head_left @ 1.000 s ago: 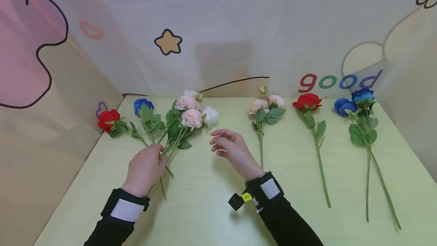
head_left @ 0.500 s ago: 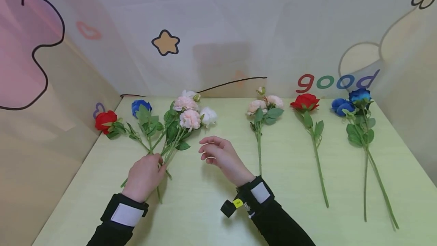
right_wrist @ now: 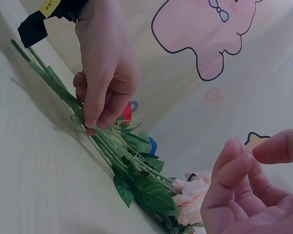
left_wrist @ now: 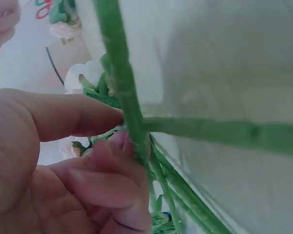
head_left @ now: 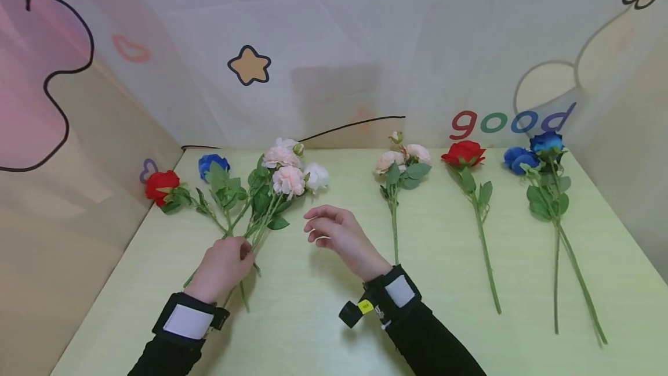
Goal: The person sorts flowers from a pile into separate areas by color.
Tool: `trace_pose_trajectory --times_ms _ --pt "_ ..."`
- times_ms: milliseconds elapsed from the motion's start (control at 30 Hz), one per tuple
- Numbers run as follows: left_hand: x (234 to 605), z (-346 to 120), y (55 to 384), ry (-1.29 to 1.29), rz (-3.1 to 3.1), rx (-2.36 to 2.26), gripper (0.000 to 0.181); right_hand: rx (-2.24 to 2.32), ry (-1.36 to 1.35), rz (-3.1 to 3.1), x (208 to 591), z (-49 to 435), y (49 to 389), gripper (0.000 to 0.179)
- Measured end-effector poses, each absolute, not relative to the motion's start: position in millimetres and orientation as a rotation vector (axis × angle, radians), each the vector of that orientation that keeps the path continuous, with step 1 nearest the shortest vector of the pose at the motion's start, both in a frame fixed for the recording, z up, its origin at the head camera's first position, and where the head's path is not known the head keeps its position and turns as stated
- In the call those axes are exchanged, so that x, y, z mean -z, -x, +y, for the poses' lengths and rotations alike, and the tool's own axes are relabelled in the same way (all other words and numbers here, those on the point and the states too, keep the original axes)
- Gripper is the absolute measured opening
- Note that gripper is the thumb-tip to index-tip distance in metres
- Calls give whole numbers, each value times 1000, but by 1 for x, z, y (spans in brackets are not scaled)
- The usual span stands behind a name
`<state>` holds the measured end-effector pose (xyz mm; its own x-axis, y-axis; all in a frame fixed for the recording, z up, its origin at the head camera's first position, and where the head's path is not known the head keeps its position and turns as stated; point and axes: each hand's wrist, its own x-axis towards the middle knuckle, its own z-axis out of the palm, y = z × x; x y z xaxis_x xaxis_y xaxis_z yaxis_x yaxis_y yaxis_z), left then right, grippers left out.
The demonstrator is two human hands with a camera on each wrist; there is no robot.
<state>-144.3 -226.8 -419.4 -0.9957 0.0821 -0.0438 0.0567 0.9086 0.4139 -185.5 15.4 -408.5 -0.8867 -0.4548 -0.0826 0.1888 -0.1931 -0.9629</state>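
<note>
In the head view my left hand (head_left: 219,268) pinches green flower stems (left_wrist: 122,68) between thumb and fingers, low on a bunch at the table's left. The bunch fans out into a red rose (head_left: 163,187), a blue rose (head_left: 211,166), pale pink flowers (head_left: 289,181) and a white bloom (head_left: 316,177). Its stem ends cross beneath the hand; how many stems the fingers hold I cannot tell. Just right of the bunch, my right hand (head_left: 347,241) hovers over the table, fingers loosely bent, holding nothing. In the right wrist view its fingers (right_wrist: 232,170) show near the pink blooms.
Farther right on the pale table (head_left: 292,329) lie a pink flower spray (head_left: 395,202), a single red rose (head_left: 463,154) and two blue roses (head_left: 546,143) with crossed stems. A printed cloth (head_left: 334,33) hangs at the back and sides.
My right hand has shifted left, toward the bunch, and then held nearly still. My left hand has moved slightly toward me, and another stem end shows at its left.
</note>
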Motion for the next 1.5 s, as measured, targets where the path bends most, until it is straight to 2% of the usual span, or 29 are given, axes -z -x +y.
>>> trace_pose_trajectory --times_ms 667,1200,1500 --pt "418 -237 146 -106 2972 -800 15 2124 280 1681 408 16 186 20" --pt "413 -238 151 -20 2708 -1471 27 2123 288 1695 410 17 186 19" --pt "405 -222 159 -26 2615 -1643 28 2108 270 1705 410 20 187 21"
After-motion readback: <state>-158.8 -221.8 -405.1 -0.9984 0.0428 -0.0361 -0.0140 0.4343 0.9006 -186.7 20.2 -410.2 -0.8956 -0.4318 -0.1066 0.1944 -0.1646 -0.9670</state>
